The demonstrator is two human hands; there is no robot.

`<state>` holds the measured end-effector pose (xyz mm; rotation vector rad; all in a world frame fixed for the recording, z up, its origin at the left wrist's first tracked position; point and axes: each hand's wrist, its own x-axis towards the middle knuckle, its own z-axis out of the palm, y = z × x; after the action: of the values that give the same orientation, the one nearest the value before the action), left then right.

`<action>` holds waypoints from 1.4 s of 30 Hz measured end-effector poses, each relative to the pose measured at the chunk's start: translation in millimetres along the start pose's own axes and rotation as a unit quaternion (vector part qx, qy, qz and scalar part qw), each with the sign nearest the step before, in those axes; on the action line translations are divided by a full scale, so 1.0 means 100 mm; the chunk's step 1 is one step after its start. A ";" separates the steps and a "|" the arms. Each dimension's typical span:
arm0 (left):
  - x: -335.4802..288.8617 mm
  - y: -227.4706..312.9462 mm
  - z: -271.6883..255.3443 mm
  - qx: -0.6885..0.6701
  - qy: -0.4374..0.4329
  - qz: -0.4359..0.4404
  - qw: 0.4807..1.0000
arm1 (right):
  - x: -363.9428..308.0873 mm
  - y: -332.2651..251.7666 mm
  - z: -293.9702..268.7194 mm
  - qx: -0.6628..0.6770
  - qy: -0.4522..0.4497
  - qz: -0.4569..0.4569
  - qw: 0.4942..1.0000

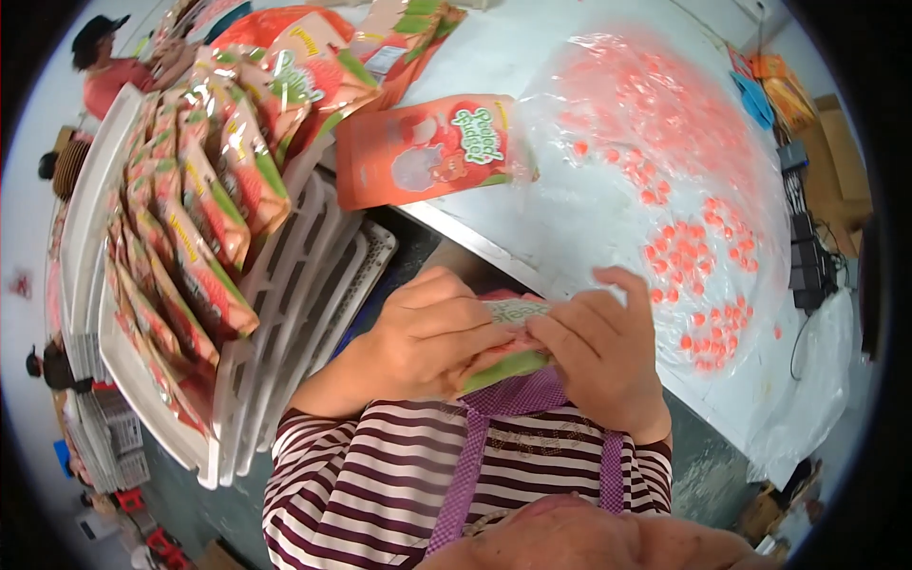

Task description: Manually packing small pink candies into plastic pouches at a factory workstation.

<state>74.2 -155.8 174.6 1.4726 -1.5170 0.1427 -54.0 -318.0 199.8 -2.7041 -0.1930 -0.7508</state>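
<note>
A red and green candy pouch [505, 369] is held in front of my chest between both hands. My left hand [427, 328] is closed on its left side, fingers curled over the front. On the other side my right hand [608, 351] pinches the upper right part with thumb and fingers, one finger raised. Much of the pouch is covered by my fingers. Just beyond my hands, a flat red pouch [375, 176] lies at the table's edge. To its right a large see-through plastic bag [570, 114] spreads out, with many small coral-red candies [679, 255] in and about it.
At my left stands a stack of white plastic crates [228, 418], the top one packed with upright filled pouches [190, 228]. The white table [560, 228] reaches away to the right. Black power adapters [809, 266] and a cardboard box [845, 161] sit along its far right side. Other people [119, 81] are at the far left.
</note>
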 end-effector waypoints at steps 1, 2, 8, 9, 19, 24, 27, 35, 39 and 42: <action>0.02 0.03 0.01 -0.001 0.007 0.010 1.000 | -0.02 0.00 0.03 0.028 -0.008 -0.009 1.000; -0.01 0.05 0.02 0.021 0.015 -0.001 1.000 | -0.02 -0.01 0.06 0.062 -0.018 -0.027 0.998; -0.20 0.01 0.06 -0.058 -0.021 -0.024 0.998 | -0.06 0.00 0.07 0.091 -0.035 -0.039 0.994; -0.21 0.03 -0.03 -0.109 -0.045 -0.087 0.989 | -0.07 0.01 0.05 0.103 -0.032 -0.059 0.992; -0.43 0.84 -0.66 -0.316 0.083 -0.461 0.825 | 0.04 0.05 -0.05 0.171 0.150 -0.079 0.971; -0.42 1.01 -1.62 0.412 0.536 -0.147 0.722 | -0.03 0.12 0.06 0.254 0.226 -0.084 0.937; -0.92 0.90 -2.26 0.542 0.427 -0.154 0.708 | -0.08 0.17 0.00 0.236 0.226 -0.091 0.941; -2.54 0.46 -2.76 0.294 0.345 -0.523 0.721 | -0.24 0.19 0.00 0.204 0.205 -0.009 0.957; -2.33 0.70 -2.84 0.493 0.283 -0.486 0.664 | -0.21 0.23 0.17 0.241 0.130 0.012 0.962; -1.56 0.74 -2.41 0.625 0.193 -0.314 0.688 | -0.20 0.20 0.50 0.251 0.063 0.037 0.965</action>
<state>110.8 133.1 230.4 2.6895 -0.3196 1.1665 -43.2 -320.7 143.6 -2.1660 -0.2160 -0.7335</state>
